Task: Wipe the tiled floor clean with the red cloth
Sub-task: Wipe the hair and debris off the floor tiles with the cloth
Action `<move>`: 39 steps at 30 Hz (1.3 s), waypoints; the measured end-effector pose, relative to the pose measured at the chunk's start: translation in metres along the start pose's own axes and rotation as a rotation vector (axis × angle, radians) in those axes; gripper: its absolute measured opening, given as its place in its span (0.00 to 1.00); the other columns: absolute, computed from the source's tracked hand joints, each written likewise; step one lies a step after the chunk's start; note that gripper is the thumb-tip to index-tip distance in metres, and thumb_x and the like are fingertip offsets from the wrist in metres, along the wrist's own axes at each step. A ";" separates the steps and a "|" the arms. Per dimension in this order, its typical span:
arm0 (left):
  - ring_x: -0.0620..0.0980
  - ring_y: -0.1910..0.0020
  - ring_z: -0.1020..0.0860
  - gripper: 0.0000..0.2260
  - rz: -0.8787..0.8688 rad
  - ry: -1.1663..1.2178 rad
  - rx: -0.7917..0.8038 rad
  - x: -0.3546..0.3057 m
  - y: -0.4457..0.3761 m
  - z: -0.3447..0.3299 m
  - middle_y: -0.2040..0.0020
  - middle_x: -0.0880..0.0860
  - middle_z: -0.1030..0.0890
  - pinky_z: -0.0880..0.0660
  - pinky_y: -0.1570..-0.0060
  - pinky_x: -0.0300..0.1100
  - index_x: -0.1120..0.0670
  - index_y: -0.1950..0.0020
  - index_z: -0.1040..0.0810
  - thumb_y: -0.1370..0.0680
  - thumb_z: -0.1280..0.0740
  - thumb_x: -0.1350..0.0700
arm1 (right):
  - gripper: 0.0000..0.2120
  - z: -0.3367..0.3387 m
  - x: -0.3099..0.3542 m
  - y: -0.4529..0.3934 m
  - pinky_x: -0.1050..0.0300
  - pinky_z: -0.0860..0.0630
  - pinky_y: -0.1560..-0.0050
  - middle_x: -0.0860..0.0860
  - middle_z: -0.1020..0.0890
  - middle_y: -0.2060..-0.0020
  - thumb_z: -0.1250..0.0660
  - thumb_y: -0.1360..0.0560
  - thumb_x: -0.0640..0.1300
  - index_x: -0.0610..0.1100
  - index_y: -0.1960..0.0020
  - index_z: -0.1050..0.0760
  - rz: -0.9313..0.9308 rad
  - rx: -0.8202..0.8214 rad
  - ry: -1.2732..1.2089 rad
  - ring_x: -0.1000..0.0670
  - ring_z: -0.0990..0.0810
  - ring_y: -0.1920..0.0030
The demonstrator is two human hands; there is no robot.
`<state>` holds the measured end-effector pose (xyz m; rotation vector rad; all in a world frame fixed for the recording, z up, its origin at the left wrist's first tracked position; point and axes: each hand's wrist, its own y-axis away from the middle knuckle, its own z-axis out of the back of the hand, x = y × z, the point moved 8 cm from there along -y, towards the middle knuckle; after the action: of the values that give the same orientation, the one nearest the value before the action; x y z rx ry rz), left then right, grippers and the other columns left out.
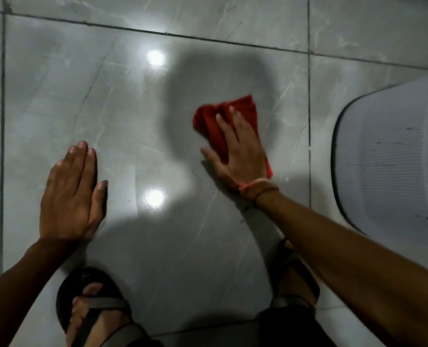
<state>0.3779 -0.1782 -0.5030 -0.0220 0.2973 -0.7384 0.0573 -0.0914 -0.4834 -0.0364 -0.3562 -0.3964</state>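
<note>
A crumpled red cloth (209, 121) lies on the glossy grey tiled floor (122, 116), right of the middle. My right hand (238, 149) presses flat on top of it, fingers spread, with cloth sticking out beyond the fingertips and at the wrist side. A pinkish band circles that wrist. My left hand (72, 194) rests palm down on the bare tile to the left, fingers together, holding nothing.
A white ribbed plastic object (393, 156) with a dark rim stands at the right edge. My sandalled feet (92, 306) are at the bottom. Dark grout lines (308, 121) cross the floor, and two bright light reflections (154, 197) glare on the tile.
</note>
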 end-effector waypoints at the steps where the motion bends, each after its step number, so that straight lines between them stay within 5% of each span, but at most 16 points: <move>1: 0.65 0.16 0.38 0.28 0.006 0.005 0.001 0.001 0.001 0.000 0.15 0.66 0.38 0.39 0.20 0.63 0.66 0.16 0.39 0.13 0.45 0.53 | 0.38 -0.003 0.002 0.035 0.44 0.39 0.19 0.45 0.42 0.19 0.37 0.22 0.66 0.48 0.19 0.42 0.009 0.046 -0.014 0.45 0.41 0.20; 5: 0.66 0.16 0.38 0.28 -0.014 0.024 -0.014 -0.002 0.001 0.001 0.16 0.66 0.38 0.39 0.20 0.64 0.66 0.16 0.39 0.13 0.45 0.54 | 0.37 0.002 -0.007 0.112 0.45 0.32 0.23 0.48 0.39 0.20 0.35 0.23 0.65 0.51 0.20 0.40 0.032 0.162 -0.055 0.47 0.36 0.22; 7: 0.66 0.16 0.38 0.27 -0.027 0.021 -0.029 -0.003 0.002 0.002 0.16 0.67 0.38 0.39 0.20 0.64 0.67 0.16 0.39 0.13 0.45 0.54 | 0.35 0.002 -0.019 0.064 0.43 0.27 0.27 0.45 0.34 0.23 0.34 0.23 0.64 0.47 0.22 0.36 0.037 0.105 -0.036 0.44 0.31 0.26; 12: 0.66 0.16 0.39 0.28 -0.009 0.018 -0.005 0.001 0.002 0.000 0.15 0.66 0.39 0.40 0.19 0.63 0.66 0.15 0.40 0.13 0.44 0.54 | 0.35 0.005 -0.013 -0.042 0.42 0.35 0.21 0.42 0.36 0.21 0.36 0.21 0.63 0.45 0.21 0.37 -0.042 -0.060 0.012 0.42 0.36 0.21; 15: 0.65 0.16 0.39 0.28 -0.009 -0.006 -0.003 0.002 0.001 0.001 0.15 0.66 0.39 0.39 0.19 0.62 0.66 0.15 0.40 0.13 0.44 0.54 | 0.35 -0.017 0.045 0.055 0.42 0.39 0.19 0.41 0.34 0.22 0.31 0.24 0.61 0.45 0.23 0.32 0.308 0.093 -0.083 0.43 0.38 0.20; 18: 0.64 0.15 0.39 0.28 0.006 -0.005 -0.003 0.002 0.001 0.001 0.15 0.66 0.38 0.40 0.19 0.61 0.65 0.15 0.40 0.12 0.45 0.53 | 0.31 -0.040 0.100 0.194 0.47 0.31 0.26 0.42 0.32 0.23 0.32 0.23 0.63 0.44 0.28 0.26 0.721 0.382 -0.186 0.44 0.32 0.23; 21: 0.63 0.15 0.40 0.28 0.024 0.010 -0.001 0.003 0.000 0.000 0.15 0.64 0.39 0.44 0.17 0.57 0.64 0.15 0.40 0.12 0.47 0.51 | 0.27 -0.043 0.094 0.188 0.47 0.28 0.31 0.41 0.26 0.27 0.30 0.22 0.57 0.40 0.30 0.24 0.909 0.431 -0.235 0.41 0.23 0.33; 26: 0.62 0.15 0.41 0.28 0.024 0.003 0.012 0.001 0.000 0.001 0.15 0.64 0.39 0.46 0.16 0.54 0.64 0.15 0.40 0.12 0.48 0.51 | 0.33 -0.016 0.037 0.044 0.43 0.33 0.23 0.42 0.30 0.24 0.32 0.22 0.63 0.43 0.25 0.30 0.295 0.075 -0.021 0.42 0.31 0.24; 32: 0.64 0.15 0.39 0.28 0.017 0.016 0.007 0.000 -0.001 0.002 0.15 0.65 0.39 0.40 0.18 0.61 0.65 0.15 0.39 0.12 0.45 0.53 | 0.34 -0.021 0.055 0.180 0.45 0.33 0.23 0.44 0.34 0.21 0.34 0.22 0.64 0.45 0.23 0.32 0.539 0.306 -0.067 0.45 0.37 0.20; 35: 0.64 0.15 0.40 0.28 0.006 0.008 0.016 0.000 -0.001 0.000 0.15 0.66 0.39 0.40 0.18 0.62 0.65 0.15 0.40 0.12 0.46 0.52 | 0.33 -0.027 0.061 0.116 0.46 0.33 0.23 0.42 0.31 0.23 0.34 0.21 0.62 0.44 0.24 0.31 0.604 0.227 -0.053 0.42 0.29 0.25; 39: 0.64 0.15 0.40 0.28 -0.005 0.017 0.005 0.000 0.001 0.000 0.15 0.65 0.39 0.41 0.18 0.62 0.65 0.15 0.40 0.13 0.46 0.53 | 0.30 -0.025 0.059 -0.003 0.48 0.34 0.22 0.43 0.31 0.23 0.35 0.20 0.59 0.43 0.24 0.31 0.356 0.046 -0.002 0.44 0.32 0.23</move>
<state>0.3780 -0.1777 -0.5032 -0.0115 0.3112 -0.7447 0.1150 -0.1187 -0.4868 -0.0547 -0.3528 -0.0362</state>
